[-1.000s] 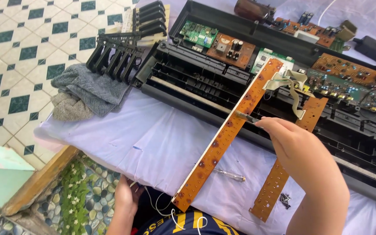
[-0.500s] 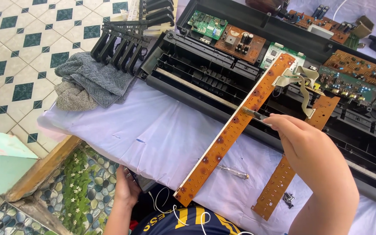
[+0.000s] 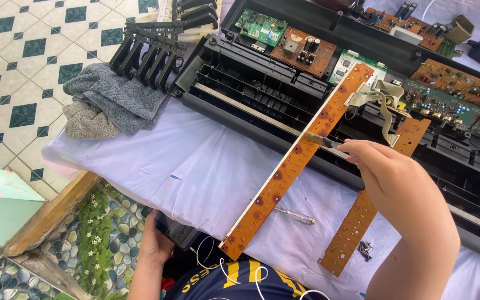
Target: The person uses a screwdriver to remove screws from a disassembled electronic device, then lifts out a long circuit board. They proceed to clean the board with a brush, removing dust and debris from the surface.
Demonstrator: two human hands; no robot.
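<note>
R hand (image 3: 395,178) pinched on a small metal tool (image 3: 323,141), tip on the long brown circuit strip (image 3: 295,161) lying diagonally across bench's near edge and the opened keyboard case (image 3: 284,105). L hand (image 3: 154,244) below bench edge, clasping a dark phone-like thing (image 3: 176,230). Case open, key blocks (image 3: 145,53) out; strip work looks midway.

The right hand (image 3: 395,178) held a small metal tool (image 3: 323,141), its tip touching the long brown circuit strip (image 3: 298,161) that lay slanted over the opened black keyboard case (image 3: 262,100). The left hand (image 3: 154,244) gripped a dark phone (image 3: 176,232) below the white-covered surface (image 3: 156,166). A screwdriver (image 3: 294,215) lay between the two strips.
</note>
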